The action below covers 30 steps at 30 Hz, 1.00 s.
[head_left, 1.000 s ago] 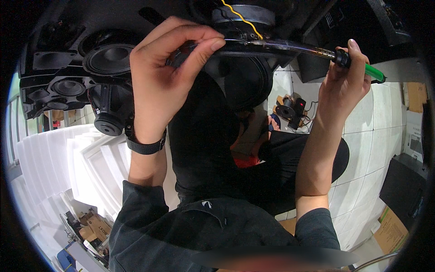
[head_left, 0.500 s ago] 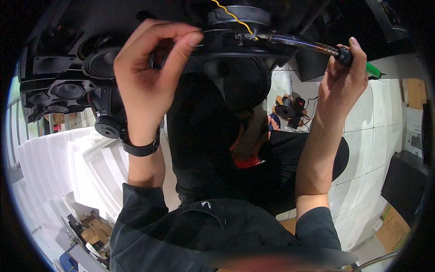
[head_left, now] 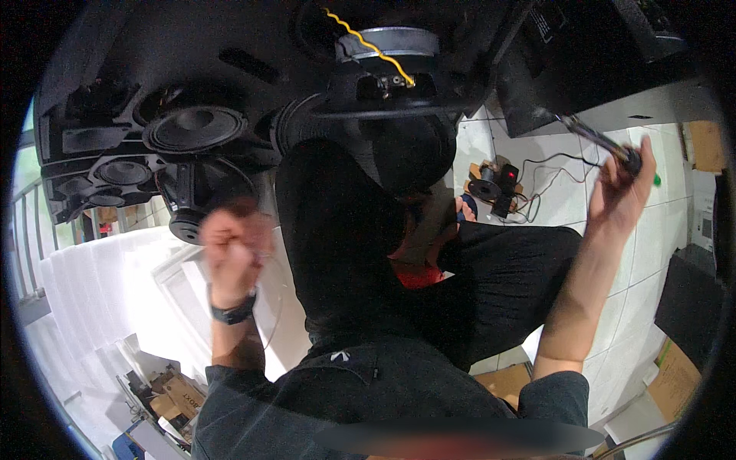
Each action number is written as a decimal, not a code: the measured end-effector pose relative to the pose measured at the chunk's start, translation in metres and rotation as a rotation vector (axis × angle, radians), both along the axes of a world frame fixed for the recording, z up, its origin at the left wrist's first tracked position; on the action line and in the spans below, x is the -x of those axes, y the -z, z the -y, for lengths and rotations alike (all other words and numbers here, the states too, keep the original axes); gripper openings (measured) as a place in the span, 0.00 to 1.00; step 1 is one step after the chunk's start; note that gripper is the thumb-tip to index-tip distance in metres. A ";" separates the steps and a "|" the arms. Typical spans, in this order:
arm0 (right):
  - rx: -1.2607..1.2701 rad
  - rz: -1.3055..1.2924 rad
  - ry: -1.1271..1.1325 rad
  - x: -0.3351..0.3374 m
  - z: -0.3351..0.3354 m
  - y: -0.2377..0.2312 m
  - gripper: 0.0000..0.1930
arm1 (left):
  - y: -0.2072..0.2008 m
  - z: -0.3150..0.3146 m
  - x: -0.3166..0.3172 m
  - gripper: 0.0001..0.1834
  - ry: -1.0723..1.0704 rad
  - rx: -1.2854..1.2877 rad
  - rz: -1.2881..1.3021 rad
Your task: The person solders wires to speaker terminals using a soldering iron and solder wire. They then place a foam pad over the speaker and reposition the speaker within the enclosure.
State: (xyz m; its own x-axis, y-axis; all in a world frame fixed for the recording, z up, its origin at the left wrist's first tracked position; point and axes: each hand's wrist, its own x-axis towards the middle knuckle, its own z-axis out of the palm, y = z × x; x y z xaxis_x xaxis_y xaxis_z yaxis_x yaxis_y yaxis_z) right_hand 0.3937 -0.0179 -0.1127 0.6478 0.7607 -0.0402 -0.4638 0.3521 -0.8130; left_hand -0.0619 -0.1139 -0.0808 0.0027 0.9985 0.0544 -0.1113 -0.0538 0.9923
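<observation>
My right hand (head_left: 619,192) is wrapped round the handle of a soldering iron (head_left: 596,138). The iron's tip points up and left, well apart from the speaker (head_left: 389,44). That speaker has a silver-rimmed magnet and a black frame. A yellow wire (head_left: 360,38) runs down to its terminal (head_left: 399,80) and touches it. My left hand (head_left: 239,241) is blurred by motion, its fingers curled closed in front of my left knee. A thin pale strand, seemingly solder wire (head_left: 280,295), curves down beside it.
A spool (head_left: 484,189) and a small black box with a red light (head_left: 507,178) lie on the tiled floor, with cords. More black speakers (head_left: 195,126) stand at the left. White foam sheets (head_left: 96,280) lie below them. Cardboard boxes (head_left: 675,379) are at the right.
My right hand has drawn the soldering iron away from the speaker terminal, to the right and down. My left hand has dropped from beside the terminal towards my body. The yellow wire stays at the terminal.
</observation>
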 end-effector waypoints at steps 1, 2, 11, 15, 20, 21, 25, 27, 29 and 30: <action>0.016 -0.049 0.043 -0.008 0.007 0.003 0.12 | 0.021 0.003 -0.001 0.17 0.108 0.055 0.075; -0.011 -0.092 -0.009 -0.014 0.012 0.009 0.12 | 0.038 0.006 -0.001 0.14 0.148 0.175 0.105; -0.041 -0.162 0.111 -0.056 0.044 0.067 0.13 | 0.087 0.008 0.020 0.07 0.074 0.415 0.209; 0.041 -0.172 0.156 -0.067 0.049 0.071 0.16 | 0.080 0.009 0.033 0.04 0.027 0.430 0.170; 0.014 -0.231 0.147 -0.068 0.050 0.067 0.17 | 0.093 0.005 0.041 0.02 -0.060 0.500 0.363; 0.007 -0.212 0.146 -0.068 0.050 0.066 0.17 | 0.096 0.004 0.042 0.03 -0.078 0.539 0.393; 0.066 -0.215 0.211 -0.071 0.050 0.067 0.17 | 0.101 0.001 0.047 0.05 -0.081 0.520 0.443; 0.023 -0.259 0.156 -0.075 0.051 0.069 0.17 | 0.101 -0.001 0.050 0.04 -0.083 0.547 0.443; 0.032 -0.274 0.162 -0.079 0.053 0.073 0.17 | 0.101 -0.002 0.052 0.04 -0.065 0.546 0.450; 0.035 -0.257 0.165 -0.082 0.053 0.075 0.18 | 0.101 -0.003 0.052 0.04 -0.051 0.542 0.450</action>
State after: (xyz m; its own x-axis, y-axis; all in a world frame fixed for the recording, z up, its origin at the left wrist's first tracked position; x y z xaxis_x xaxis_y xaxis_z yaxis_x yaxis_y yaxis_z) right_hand 0.4761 -0.0709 -0.1880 0.7275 0.6415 -0.2434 -0.5950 0.4131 -0.6894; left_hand -0.1142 -0.1109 -0.1819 0.0491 0.8836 -0.4657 -0.5274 0.4189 0.7392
